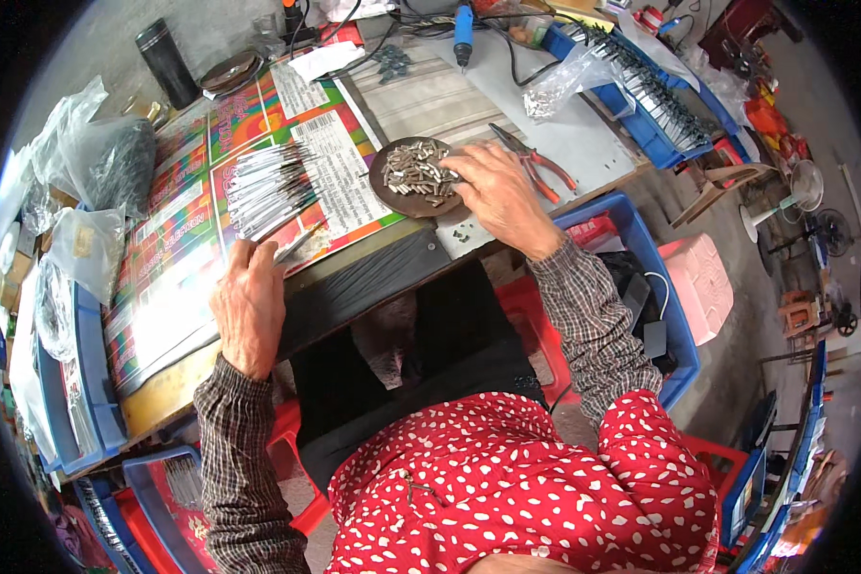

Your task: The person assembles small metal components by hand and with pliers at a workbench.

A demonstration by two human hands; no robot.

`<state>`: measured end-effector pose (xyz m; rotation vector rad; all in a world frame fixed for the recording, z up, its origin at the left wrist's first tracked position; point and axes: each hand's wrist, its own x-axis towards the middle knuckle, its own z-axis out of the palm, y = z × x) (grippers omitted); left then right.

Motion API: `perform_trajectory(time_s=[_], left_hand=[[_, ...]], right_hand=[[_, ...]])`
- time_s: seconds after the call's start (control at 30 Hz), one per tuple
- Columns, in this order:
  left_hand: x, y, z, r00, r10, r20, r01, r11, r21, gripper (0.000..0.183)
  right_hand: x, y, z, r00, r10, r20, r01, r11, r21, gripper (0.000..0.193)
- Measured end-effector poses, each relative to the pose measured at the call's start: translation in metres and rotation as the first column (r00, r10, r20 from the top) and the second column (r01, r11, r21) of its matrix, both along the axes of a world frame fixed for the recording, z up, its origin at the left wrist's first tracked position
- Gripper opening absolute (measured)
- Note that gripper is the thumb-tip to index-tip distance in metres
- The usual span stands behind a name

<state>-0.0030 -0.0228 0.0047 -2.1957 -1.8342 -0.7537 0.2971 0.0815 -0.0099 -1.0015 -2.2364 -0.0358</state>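
Observation:
My left hand (pixel 249 304) is at the table's front edge. Its fingers are closed on a thin metal rod (pixel 298 242) that points up and to the right. My right hand (pixel 507 199) reaches over the right rim of a round brown dish (pixel 385 194). Its thumb and fingers are pressed together at the small metal cylinders (pixel 416 165) heaped in the dish; any piece between them is hidden. Left of the dish, a fanned bundle of thin, shiny rods with dark ends (pixel 266 191) lies on colourful printed cardboard (pixel 177 234). Red-handled pliers (pixel 536 165) rest beside my right hand.
A blue screwdriver-like tool (pixel 463 36) and a clear bag of small parts (pixel 555 91) lie farther back. Blue trays of dark-ended pieces (pixel 655 96) stand at the right. Plastic bags (pixel 115 158) and a black cylinder (pixel 165 62) are left. A blue bin (pixel 679 354) sits below right.

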Motion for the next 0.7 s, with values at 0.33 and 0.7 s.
perform_trajectory(time_s=[0.33, 0.7], left_hand=[[0.004, 0.020, -0.008, 0.999, -0.005, -0.032, 0.004, 0.999, -0.046, 0.006], [0.021, -0.009, 0.006, 0.915, -0.068, 0.397, 0.067, 0.998, 0.015, 0.009]], right_hand=[[0.003, -0.017, 0.002, 0.999, 0.037, 0.036, -0.034, 0.994, -0.101, 0.036], [0.003, -0.018, 0.002, 0.999, 0.017, 0.032, -0.016, 0.999, -0.031, 0.029]])
